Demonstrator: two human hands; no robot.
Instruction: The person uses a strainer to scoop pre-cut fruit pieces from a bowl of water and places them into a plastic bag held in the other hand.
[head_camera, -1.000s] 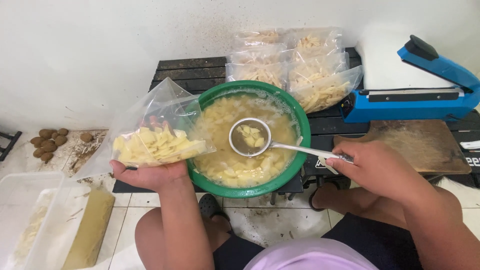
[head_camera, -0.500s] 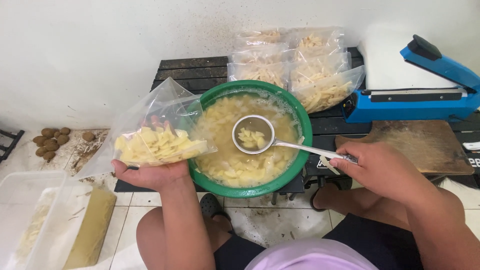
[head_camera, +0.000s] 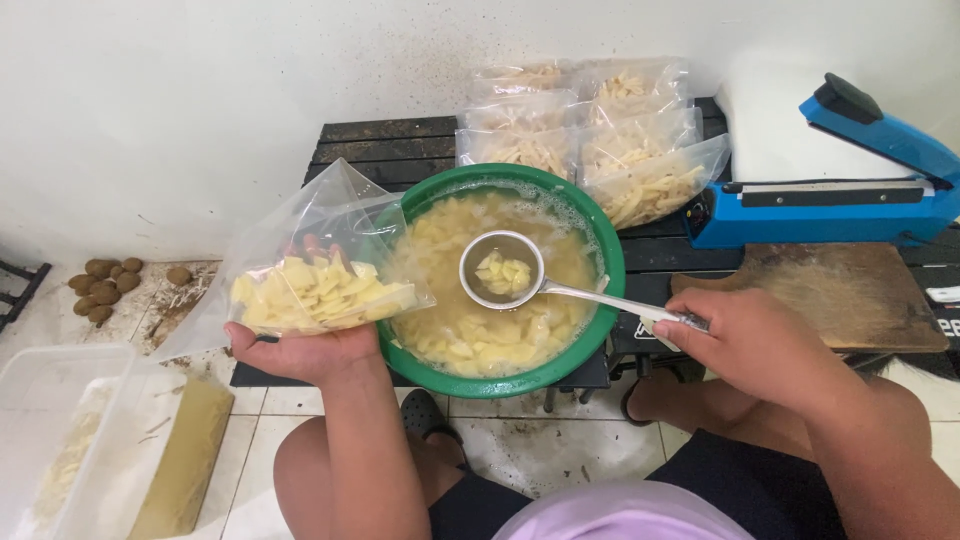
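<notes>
My left hand (head_camera: 298, 350) cradles a clear plastic bag (head_camera: 300, 262) partly filled with pale yellow cut pieces, held just left of a green bowl (head_camera: 598, 248). The bowl holds cloudy water and more of the same pieces. In my right hand (head_camera: 748, 340) is the handle of a metal strainer ladle (head_camera: 502, 270). Its round scoop hangs over the middle of the bowl with a few pieces in it.
Several filled clear bags (head_camera: 600, 140) are stacked behind the bowl on a black slatted table (head_camera: 380, 140). A blue bag sealer (head_camera: 850, 190) stands at the right above a wooden board (head_camera: 850, 295). Small brown tubers (head_camera: 105, 280) and a clear tub (head_camera: 50, 430) sit on the floor at left.
The strainer scoop has lifted slightly and shifted toward the bag. The bag and my left hand have barely moved.
</notes>
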